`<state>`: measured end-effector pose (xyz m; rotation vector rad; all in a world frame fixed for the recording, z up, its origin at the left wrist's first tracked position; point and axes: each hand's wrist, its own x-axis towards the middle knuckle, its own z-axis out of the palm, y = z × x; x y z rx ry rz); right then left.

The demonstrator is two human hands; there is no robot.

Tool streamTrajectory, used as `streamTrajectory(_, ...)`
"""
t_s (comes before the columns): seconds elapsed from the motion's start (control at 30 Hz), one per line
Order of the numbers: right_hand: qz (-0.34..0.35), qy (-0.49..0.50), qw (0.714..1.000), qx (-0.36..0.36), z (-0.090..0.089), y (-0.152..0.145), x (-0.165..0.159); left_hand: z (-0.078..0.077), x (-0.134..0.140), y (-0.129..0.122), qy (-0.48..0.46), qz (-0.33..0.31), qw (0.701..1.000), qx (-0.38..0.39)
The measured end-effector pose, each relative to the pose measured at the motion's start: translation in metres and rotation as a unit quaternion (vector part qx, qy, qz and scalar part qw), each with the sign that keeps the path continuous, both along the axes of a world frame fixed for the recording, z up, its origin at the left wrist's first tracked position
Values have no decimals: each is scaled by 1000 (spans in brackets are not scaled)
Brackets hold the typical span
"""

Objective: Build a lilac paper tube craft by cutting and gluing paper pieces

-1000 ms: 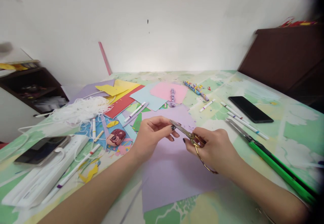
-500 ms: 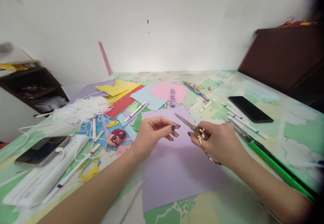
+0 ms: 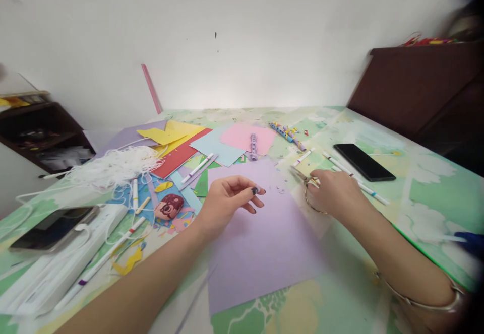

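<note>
Over the purple sheet of paper (image 3: 260, 253), my left hand (image 3: 223, 200) hovers with its fingers curled and the thumb against the forefinger. Whatever may sit in that pinch is too small to make out. My right hand (image 3: 336, 190) is low at the right of the sheet, its fingers round the gold handles of the scissors (image 3: 308, 198). Their blades point away to the left and are partly hidden and blurred. Small marks or scraps (image 3: 280, 190) show on the sheet between the hands. Beyond it stands a small purple decorated tube (image 3: 253, 146).
On the left are white string (image 3: 117, 168), a power strip (image 3: 79, 258), a phone (image 3: 53, 228), a brown-red case (image 3: 169, 206) and paper scraps. Coloured sheets lie behind. A black phone (image 3: 363, 161), several markers (image 3: 372, 193) and decorated tubes (image 3: 282, 131) are to the right.
My right hand has moved right and down towards the table with the scissors, away from my left hand. The green-handled cutter is now mostly hidden by my right arm. My left hand stays nearly still.
</note>
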<state>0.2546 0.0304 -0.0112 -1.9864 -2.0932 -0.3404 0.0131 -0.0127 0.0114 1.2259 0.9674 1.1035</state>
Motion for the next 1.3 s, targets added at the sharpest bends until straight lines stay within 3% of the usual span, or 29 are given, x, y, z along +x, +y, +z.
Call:
streamTrajectory(0.07,29,38,999,14,9,-7,-8,1,2,-1,4,-7,1000,-1)
streamTrajectory(0.13,107,132,985,13,20,-17,-20,1,4,-2,12,-19,1000,1)
streamTrajectory(0.17,159,202,966,-5,25,-23,-27,0,4,-2,19,-27,999,3)
streamTrajectory(0.23,250,345,902,-76,31,-34,-40,-2,6,-3,36,-44,998,8)
streamTrajectory(0.3,296,417,849,-136,32,-43,-50,-4,7,-4,50,-59,997,13)
streamTrajectory(0.6,284,469,814,-191,21,-47,-57,-5,8,-5,103,-72,991,35)
streamTrajectory(0.8,285,581,712,-273,23,-44,-58,-5,8,-7,92,-74,993,25)
streamTrajectory(0.9,285,604,689,-280,24,-44,-59,-4,8,-8,87,-73,993,26)
streamTrajectory(0.97,284,601,695,-274,23,-44,-60,-4,8,-8,81,-74,993,29)
streamTrajectory(1.03,283,580,722,-248,22,-46,-60,-4,8,-8,88,-62,993,37)
streamTrajectory(1.2,283,429,856,-51,14,-50,-62,-6,10,-10,161,12,982,93)
streamTrajectory(1.3,300,344,888,57,9,-52,-62,-7,12,-14,206,50,970,119)
